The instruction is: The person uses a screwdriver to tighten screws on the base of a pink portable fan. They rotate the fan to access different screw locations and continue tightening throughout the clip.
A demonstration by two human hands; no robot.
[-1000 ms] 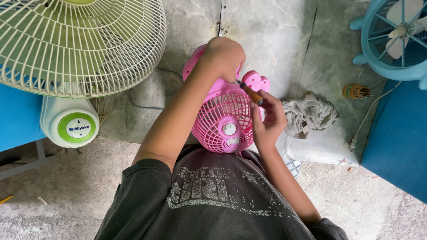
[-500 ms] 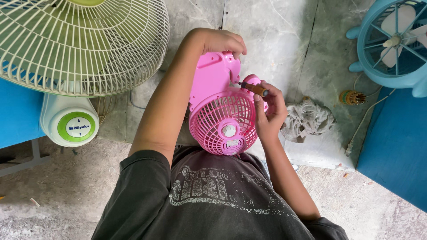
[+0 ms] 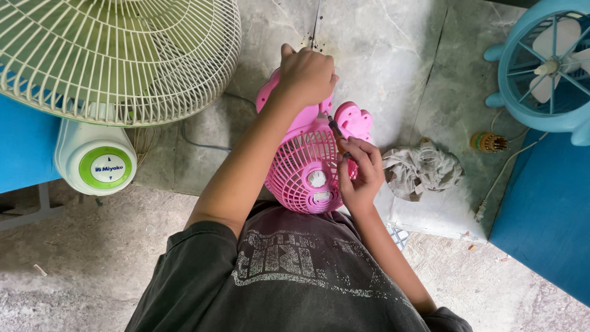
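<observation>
Pink mini fan [image 3: 310,175] is held over the grey floor [image 3: 381,55], grille facing up, just above the lap, near the middle of the floor patch in view. Left hand [image 3: 307,77] is clamped over the fan's far end, fingers closed on the pink body. Right hand [image 3: 359,172] is set against the grille's right edge, fingers pinched together on a thin screwdriver [image 3: 335,130] whose dark tip is seated between grille and the pink rear lobe.

Labels: a round green-and-white badge with blue lettering is seen on the white base [image 3: 95,160] of the large cream fan [image 3: 117,55], at the floor's left edge; a small pale sticker sits at the pink grille's hub.

Around: a crumpled grey rag [image 3: 424,169] lies on a white bag [image 3: 430,212], just right of the right hand. A small brown-and-yellow spool [image 3: 488,142] is placed near the floor's right edge, beside a white cord [image 3: 504,172]. A light-blue fan [image 3: 544,64] is parked at the top right corner. Blue panels are seen at both side edges. The lower part of the pink fan is blocked by the forearms and dark shirt [image 3: 289,276].
</observation>
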